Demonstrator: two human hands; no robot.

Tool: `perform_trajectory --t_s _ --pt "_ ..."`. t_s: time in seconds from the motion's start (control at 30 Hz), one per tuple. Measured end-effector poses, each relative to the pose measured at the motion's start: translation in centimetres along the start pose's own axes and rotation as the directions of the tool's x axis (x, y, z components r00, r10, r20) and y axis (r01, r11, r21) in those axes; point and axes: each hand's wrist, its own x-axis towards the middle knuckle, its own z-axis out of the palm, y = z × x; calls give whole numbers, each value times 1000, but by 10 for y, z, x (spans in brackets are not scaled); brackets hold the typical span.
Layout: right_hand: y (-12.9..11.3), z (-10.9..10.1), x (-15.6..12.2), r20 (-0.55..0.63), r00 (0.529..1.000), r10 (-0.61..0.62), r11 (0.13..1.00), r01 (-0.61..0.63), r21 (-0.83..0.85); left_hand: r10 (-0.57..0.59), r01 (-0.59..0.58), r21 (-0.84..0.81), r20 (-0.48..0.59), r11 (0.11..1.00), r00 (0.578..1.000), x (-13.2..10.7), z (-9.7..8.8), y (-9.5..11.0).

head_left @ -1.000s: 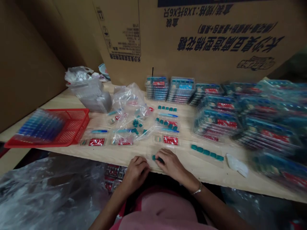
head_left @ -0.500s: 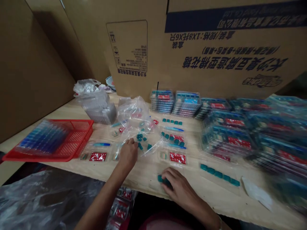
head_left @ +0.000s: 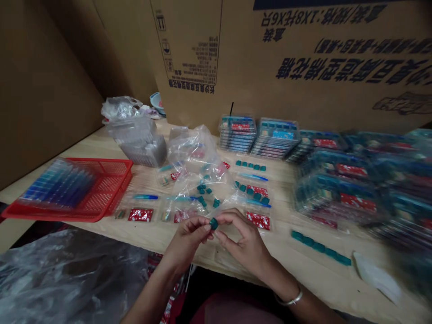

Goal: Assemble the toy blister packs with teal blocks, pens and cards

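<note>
In the head view, a wooden table [head_left: 216,252] runs across the frame, with a big cardboard carton [head_left: 303,76] standing behind it. A red mesh basket [head_left: 113,180] holding clear blue-edged packs sits at the left. Farther along is a grey plastic bag [head_left: 135,139]. Stacks of clear packs [head_left: 275,138] fill the right side, and a row of teal pieces [head_left: 320,247] lies near the front edge. Just ahead of the hands, a crumpled clear bag [head_left: 199,166] lies over more teal pieces and red cards. Nothing stands between the camera and the hands.

The teal piece [head_left: 213,223] is small, rounded and dark, and it is held up just above the table between the hands. The left hand [head_left: 185,238] is closed in a pinch on it. The right hand [head_left: 243,238] is curled, its fingertips [head_left: 219,220] against the piece.
</note>
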Motion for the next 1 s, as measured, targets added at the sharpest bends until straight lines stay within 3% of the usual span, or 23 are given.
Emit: perform_trajectory --t_s 0.13,0.2,0.23,0.27,0.33,0.4,0.47,0.53,0.6,0.67,0.83,0.9,1.0 --pt "2 2 -8 47 997 56 997 -58 48 55 -61 155 43 986 998 -5 -2 -9" --pt "5 -3 -13 62 994 95 995 -97 22 176 -178 337 38 924 984 -5 -5 -13" --pt "7 -6 -15 55 994 97 995 -97 -1 280 -262 451 29 853 960 -4 -7 -13" --pt "9 -10 -14 38 996 86 996 -85 -30 403 -350 570 36 743 914 -2 -9 -13" --pt "12 -16 -7 -7 999 34 994 -35 -104 617 -468 772 127 430 776 3 -11 -13" --pt "16 -20 8 -21 999 -26 983 22 -180 679 -480 871 290 105 674 10 -11 -13" --pt "20 -21 28 19 998 -55 970 58 -236 642 -452 882 425 -136 637 16 -11 -18" --pt "25 -20 49 113 993 -26 954 58 -295 617 -429 862 498 -271 609 22 -13 -27" --pt "30 -17 66 254 965 72 916 36 -399 633 -432 838 539 -334 556 27 -16 -38" --pt "34 -13 77 385 904 184 848 51 -527 650 -446 818 565 -363 509 31 -21 -48" --pt "47 4 86 535 790 299 727 175 -664 629 -459 807 582 -371 515 34 -28 -53" --pt "53 8 86 525 781 338 726 138 -674 625 -469 805 585 -364 517 33 -28 -51" --pt "62 6 84 422 842 337 830 -54 -555 623 -491 801 584 -341 520 31 -29 -48"
